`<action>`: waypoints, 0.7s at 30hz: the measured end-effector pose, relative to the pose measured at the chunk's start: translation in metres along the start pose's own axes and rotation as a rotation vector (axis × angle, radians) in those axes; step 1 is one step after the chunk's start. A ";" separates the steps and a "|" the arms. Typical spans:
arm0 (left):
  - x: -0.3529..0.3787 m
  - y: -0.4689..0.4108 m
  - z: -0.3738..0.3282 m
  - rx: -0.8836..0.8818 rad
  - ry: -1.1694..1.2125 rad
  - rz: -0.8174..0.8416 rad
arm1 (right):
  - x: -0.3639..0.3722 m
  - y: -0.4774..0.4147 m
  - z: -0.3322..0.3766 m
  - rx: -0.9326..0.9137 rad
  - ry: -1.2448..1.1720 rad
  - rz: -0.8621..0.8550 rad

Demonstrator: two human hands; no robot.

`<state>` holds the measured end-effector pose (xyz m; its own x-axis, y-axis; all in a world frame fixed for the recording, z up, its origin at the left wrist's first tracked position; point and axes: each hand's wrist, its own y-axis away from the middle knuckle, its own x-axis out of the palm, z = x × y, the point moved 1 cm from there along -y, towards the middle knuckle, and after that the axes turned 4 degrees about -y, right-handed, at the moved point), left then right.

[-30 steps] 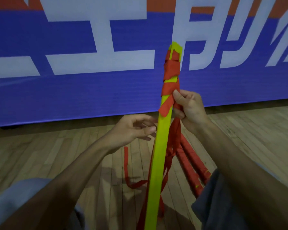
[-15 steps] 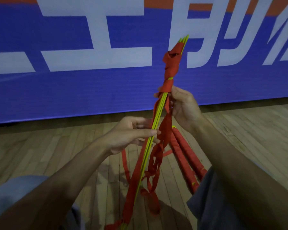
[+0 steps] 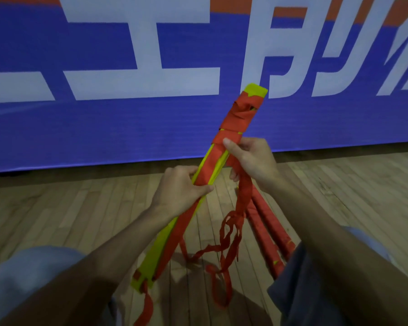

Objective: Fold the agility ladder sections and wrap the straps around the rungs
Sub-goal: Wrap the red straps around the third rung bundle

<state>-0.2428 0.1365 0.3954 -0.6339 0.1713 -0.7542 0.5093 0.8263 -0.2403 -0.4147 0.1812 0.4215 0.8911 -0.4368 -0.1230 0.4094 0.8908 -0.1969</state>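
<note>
Nearest the camera, 2 knees in grey-blue shorts (image 3: 292,292) frame the bottom edge, with both forearms reaching forward between them. Just beyond, the near end of a stack of yellow ladder rungs (image 3: 151,260) hangs over the wooden floor (image 3: 80,208). The stack tilts up and away to the right, and a red strap end dangles from its lower tip.

Midway up the stack, the left hand (image 3: 178,189) clasps the rungs, fingers curled round them and thumb across a red strap that runs lengthwise along the yellow face. A loose strap (image 3: 229,243) hangs in tangled loops to the right of the rungs. Its upper run passes through the curled fingers of the right hand (image 3: 254,161), whose thumb presses on the lowest turn of the red wrapping (image 3: 240,114). That wrapping covers the far stretch of the stack almost to its yellow tip.

Behind the loops, red-wrapped bundles (image 3: 266,229) lie on the floor at right. Farthest off stands a blue banner (image 3: 127,128) with an orange top band. It bears large white characters cropped by the frame; 1 resembles 工, the rest unreadable.
</note>
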 end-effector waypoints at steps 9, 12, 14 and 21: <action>-0.006 -0.005 -0.001 -0.143 0.622 0.383 | -0.012 -0.009 -0.001 -0.067 -0.201 -0.172; -0.008 -0.003 0.000 -0.105 0.746 0.514 | -0.016 -0.009 -0.001 -0.095 -0.292 -0.104; -0.008 -0.001 -0.002 -0.075 0.798 0.595 | -0.017 -0.008 0.001 -0.123 -0.369 -0.031; -0.017 0.007 -0.011 0.048 0.891 0.818 | -0.020 0.001 0.012 -0.153 -0.636 0.214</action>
<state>-0.2350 0.1447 0.4129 -0.2830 0.9590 -0.0132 0.9562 0.2831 0.0747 -0.4296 0.1922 0.4354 0.9101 -0.0537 0.4110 0.2214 0.9011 -0.3727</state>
